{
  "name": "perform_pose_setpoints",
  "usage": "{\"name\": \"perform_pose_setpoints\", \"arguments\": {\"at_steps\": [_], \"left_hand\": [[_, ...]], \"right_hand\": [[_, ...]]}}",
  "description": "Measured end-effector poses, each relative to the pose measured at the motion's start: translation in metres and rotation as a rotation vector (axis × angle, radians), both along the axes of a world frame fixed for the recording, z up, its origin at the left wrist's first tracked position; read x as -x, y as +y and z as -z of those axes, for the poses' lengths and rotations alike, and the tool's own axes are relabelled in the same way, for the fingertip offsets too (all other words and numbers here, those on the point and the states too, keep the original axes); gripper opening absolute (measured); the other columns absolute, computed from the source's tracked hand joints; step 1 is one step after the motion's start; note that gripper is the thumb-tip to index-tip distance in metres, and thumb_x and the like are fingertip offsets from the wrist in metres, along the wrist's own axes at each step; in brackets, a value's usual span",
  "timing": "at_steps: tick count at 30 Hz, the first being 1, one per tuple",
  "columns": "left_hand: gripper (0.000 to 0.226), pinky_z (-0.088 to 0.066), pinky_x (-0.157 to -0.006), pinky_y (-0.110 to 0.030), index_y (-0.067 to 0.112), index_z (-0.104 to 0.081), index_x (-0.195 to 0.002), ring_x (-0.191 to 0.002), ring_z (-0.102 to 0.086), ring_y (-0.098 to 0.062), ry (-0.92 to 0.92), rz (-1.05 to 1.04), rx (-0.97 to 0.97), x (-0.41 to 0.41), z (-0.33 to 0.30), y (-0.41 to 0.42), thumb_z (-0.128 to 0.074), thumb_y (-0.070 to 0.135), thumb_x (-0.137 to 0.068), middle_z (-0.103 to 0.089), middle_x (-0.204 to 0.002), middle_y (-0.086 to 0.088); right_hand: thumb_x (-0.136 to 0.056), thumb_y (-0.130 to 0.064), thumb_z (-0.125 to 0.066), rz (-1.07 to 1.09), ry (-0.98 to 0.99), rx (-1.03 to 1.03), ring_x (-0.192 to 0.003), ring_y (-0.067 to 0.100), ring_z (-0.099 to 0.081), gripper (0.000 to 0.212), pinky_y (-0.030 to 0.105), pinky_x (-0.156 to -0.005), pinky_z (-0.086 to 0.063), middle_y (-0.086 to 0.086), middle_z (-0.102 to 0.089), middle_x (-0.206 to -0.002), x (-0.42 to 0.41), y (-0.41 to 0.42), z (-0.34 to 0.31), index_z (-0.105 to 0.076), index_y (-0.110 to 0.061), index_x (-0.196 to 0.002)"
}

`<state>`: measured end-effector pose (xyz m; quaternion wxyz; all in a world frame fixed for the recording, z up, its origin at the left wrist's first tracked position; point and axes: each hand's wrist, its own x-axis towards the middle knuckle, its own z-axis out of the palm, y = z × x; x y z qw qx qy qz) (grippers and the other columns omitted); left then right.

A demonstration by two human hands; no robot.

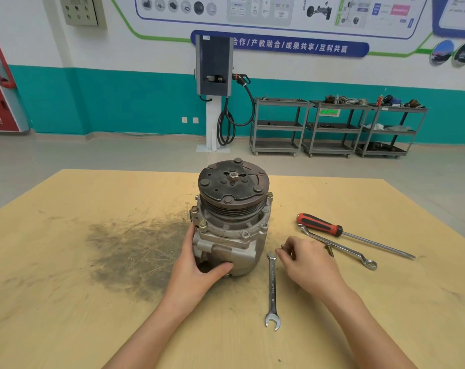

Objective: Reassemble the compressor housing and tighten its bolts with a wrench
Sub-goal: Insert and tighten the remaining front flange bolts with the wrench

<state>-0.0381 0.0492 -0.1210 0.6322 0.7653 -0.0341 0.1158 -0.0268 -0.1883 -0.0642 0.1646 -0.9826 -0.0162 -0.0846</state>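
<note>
**Steadying the compressor while the right hand picks at a bolt**

Standing upright near the middle of the wooden table, the compressor has its dark clutch plate and grooved pulley on top and the grey aluminium housing below. Brass-coloured bolts sit in the flange on its left side, while the holes on the near-right part of the flange look unfilled.

From the head view, the left hand clasps the lower housing on its near-left side: the fingers reach round the left flank and the thumb presses across the front, so the hand is wrapped part-way round the body.

The right hand rests on the table just right of the compressor, apart from it. Its fingers are curled, and thumb and forefinger pinch a small metal piece, apparently a bolt, at the fingertips; how much of it is held cannot be told.

A combination wrench lies on the table just near-left of that hand, open end toward the viewer. To the right, a second bolt lies beside a double ring spanner, and beyond it a red-and-black screwdriver points right.

A dark grease smear spreads left of the compressor.
</note>
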Motion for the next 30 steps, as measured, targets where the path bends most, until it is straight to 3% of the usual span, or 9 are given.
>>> {"name": "perform_pose_setpoints", "arguments": {"at_steps": [3,5,8,10,14,17,21,26,30], "left_hand": [[0.116,-0.034,-0.085,0.008,0.035,-0.015,-0.157,-0.108,-0.045,0.033,-0.005,-0.004,-0.005,0.000,0.002,0.001,-0.089,0.032,-0.066,-0.046,-0.128,0.040],[0.116,-0.034,-0.083,0.009,0.036,-0.014,-0.156,-0.106,-0.044,0.035,0.001,-0.010,-0.012,0.000,0.002,0.001,-0.089,0.032,-0.066,-0.045,-0.126,0.040],[0.117,-0.034,-0.083,0.008,0.034,-0.013,-0.158,-0.106,-0.044,0.035,0.013,-0.013,-0.015,-0.002,0.003,0.001,-0.089,0.027,-0.070,-0.045,-0.127,0.040],[0.116,-0.034,-0.083,0.008,0.034,-0.013,-0.158,-0.106,-0.044,0.035,0.014,-0.012,-0.021,-0.003,0.005,0.002,-0.090,0.026,-0.070,-0.045,-0.126,0.039],[0.116,-0.033,-0.081,0.010,0.033,-0.014,-0.158,-0.102,-0.042,0.038,0.012,-0.019,-0.030,-0.005,0.005,0.002,-0.090,0.026,-0.070,-0.045,-0.124,0.040],[0.113,-0.034,-0.083,0.009,0.030,-0.018,-0.158,-0.104,-0.044,0.036,0.009,-0.019,-0.036,-0.006,0.005,0.002,-0.090,0.023,-0.071,-0.047,-0.125,0.038],[0.113,-0.034,-0.083,0.009,0.032,-0.017,-0.158,-0.103,-0.043,0.036,0.002,-0.021,-0.035,-0.005,0.006,0.002,-0.090,0.025,-0.071,-0.046,-0.125,0.038],[0.113,-0.034,-0.081,0.009,0.035,-0.016,-0.157,-0.100,-0.042,0.038,0.009,-0.024,-0.032,-0.006,0.006,0.001,-0.089,0.027,-0.071,-0.045,-0.126,0.038],[0.110,-0.036,-0.082,0.008,0.036,-0.019,-0.154,-0.106,-0.046,0.033,0.004,-0.026,-0.022,-0.007,0.008,0.001,-0.090,0.021,-0.071,-0.047,-0.128,0.037]], "right_hand": [[-0.094,-0.056,-0.044,-0.007,0.103,0.070,-0.067,0.016,-0.050,0.037,0.029,-0.052,-0.033,-0.009,-0.051,-0.071,0.005,0.003,-0.001,-0.043,-0.025,-0.074],[-0.095,-0.054,-0.042,-0.010,0.107,0.147,-0.069,0.020,-0.047,0.032,0.031,-0.055,-0.034,-0.006,-0.048,-0.074,0.008,0.005,0.000,-0.038,-0.024,-0.083],[-0.096,-0.031,-0.044,-0.085,0.033,0.195,-0.070,0.022,-0.048,0.016,0.033,-0.055,-0.033,-0.004,-0.044,-0.074,0.011,0.008,0.002,-0.029,-0.027,-0.101],[-0.094,-0.014,-0.045,-0.207,0.046,0.217,-0.077,0.023,-0.056,0.029,0.032,-0.056,-0.036,-0.002,-0.054,-0.084,0.012,0.007,0.002,-0.032,-0.031,-0.113],[-0.093,-0.008,-0.044,-0.405,0.122,0.308,-0.092,0.026,-0.058,0.039,0.033,-0.062,-0.037,-0.001,-0.052,-0.112,0.011,0.006,0.003,-0.041,-0.034,-0.122],[-0.093,-0.009,-0.045,-0.444,0.153,0.334,-0.090,0.026,-0.057,0.034,0.033,-0.060,-0.037,-0.002,-0.047,-0.106,0.009,0.007,0.004,-0.045,-0.031,-0.118],[-0.092,-0.010,-0.045,-0.498,0.189,0.382,-0.087,0.022,-0.053,0.033,0.026,-0.050,-0.026,-0.004,-0.047,-0.098,0.007,0.005,0.001,-0.046,-0.037,-0.112],[-0.088,-0.009,-0.043,-0.504,0.243,0.408,-0.078,0.020,-0.047,0.033,0.026,-0.049,-0.024,-0.011,-0.039,-0.072,0.007,0.005,0.001,-0.048,-0.037,-0.104],[-0.084,-0.010,-0.045,-0.516,0.227,0.405,-0.074,0.021,-0.045,0.034,0.026,-0.048,-0.024,-0.010,-0.037,-0.070,0.009,0.005,0.002,-0.050,-0.036,-0.106]]}}
